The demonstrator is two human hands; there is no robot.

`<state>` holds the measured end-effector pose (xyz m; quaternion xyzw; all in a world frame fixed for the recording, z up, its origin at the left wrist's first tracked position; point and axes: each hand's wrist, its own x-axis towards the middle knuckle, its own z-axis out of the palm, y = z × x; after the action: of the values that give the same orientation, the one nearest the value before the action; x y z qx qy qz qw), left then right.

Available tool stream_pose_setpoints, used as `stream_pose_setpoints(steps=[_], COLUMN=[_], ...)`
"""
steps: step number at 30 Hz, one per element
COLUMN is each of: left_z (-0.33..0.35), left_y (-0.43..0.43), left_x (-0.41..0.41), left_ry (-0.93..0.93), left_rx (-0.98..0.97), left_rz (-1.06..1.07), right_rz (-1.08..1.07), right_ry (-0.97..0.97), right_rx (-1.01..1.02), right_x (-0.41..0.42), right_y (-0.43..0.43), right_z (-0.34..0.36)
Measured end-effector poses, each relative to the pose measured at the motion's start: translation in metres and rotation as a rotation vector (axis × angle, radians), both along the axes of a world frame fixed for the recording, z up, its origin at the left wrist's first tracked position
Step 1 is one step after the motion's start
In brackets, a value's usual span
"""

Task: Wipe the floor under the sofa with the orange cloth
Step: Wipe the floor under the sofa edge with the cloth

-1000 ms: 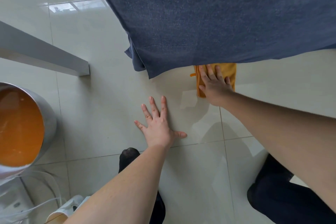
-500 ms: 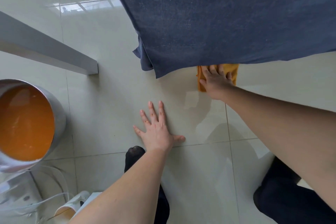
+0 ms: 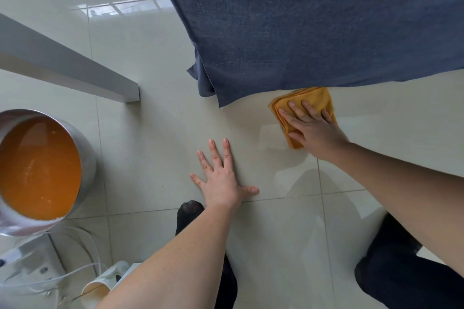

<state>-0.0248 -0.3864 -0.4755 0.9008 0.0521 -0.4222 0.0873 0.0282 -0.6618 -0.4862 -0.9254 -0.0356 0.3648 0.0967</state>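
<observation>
A folded orange cloth (image 3: 315, 101) lies flat on the pale tiled floor (image 3: 155, 133), just in front of the hanging edge of the dark blue sofa cover (image 3: 313, 22). My right hand (image 3: 312, 128) presses flat on the cloth with fingers spread, covering its near part. My left hand (image 3: 221, 178) rests palm down on the bare tile to the left, fingers apart, holding nothing. The floor beneath the sofa is hidden by the blue cover.
A metal basin (image 3: 85, 158) of orange water stands at the left. A grey table edge (image 3: 75, 68) crosses the upper left. White cables and a paper cup (image 3: 98, 288) lie at the lower left. My dark-clothed knees (image 3: 401, 271) rest on the tiles.
My right hand has drawn the orange cloth back out from under the sofa cover toward me; more of the cloth shows. My left hand stays planted on the tile.
</observation>
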Motion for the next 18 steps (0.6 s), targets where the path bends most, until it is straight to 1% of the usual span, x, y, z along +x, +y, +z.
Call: stream_pose_setpoints(steps=[3, 6, 10, 12, 14, 16, 18], left_z=[-0.001, -0.001, -0.001, 0.000, 0.001, 0.002, 0.002], left_y=[0.000, -0.001, -0.001, -0.001, -0.001, -0.001, -0.001], left_x=[-0.001, -0.001, 0.000, 0.001, 0.001, 0.002, 0.002], left_ry=[-0.001, 0.003, -0.004, 0.001, -0.001, 0.001, -0.005], left_rx=[-0.004, -0.003, 0.007, 0.007, 0.014, 0.016, 0.011], left_rz=[-0.006, -0.005, -0.013, -0.012, -0.018, -0.020, -0.015], right_rz=[0.018, -0.043, -0.256, -0.312, -0.278, -0.168, -0.037], right_ry=[0.009, 0.009, -0.011, -0.024, -0.040, -0.061, -0.063], right_rx=[-0.015, -0.051, -0.044, -0.050, -0.020, 0.011, 0.016], right_x=[-0.006, 0.010, 0.050, 0.062, 0.058, 0.033, -0.008], right_y=[-0.022, -0.032, 0.001, 0.033, 0.064, 0.084, 0.081], right_z=[0.003, 0.004, -0.010, -0.015, -0.016, -0.014, -0.010])
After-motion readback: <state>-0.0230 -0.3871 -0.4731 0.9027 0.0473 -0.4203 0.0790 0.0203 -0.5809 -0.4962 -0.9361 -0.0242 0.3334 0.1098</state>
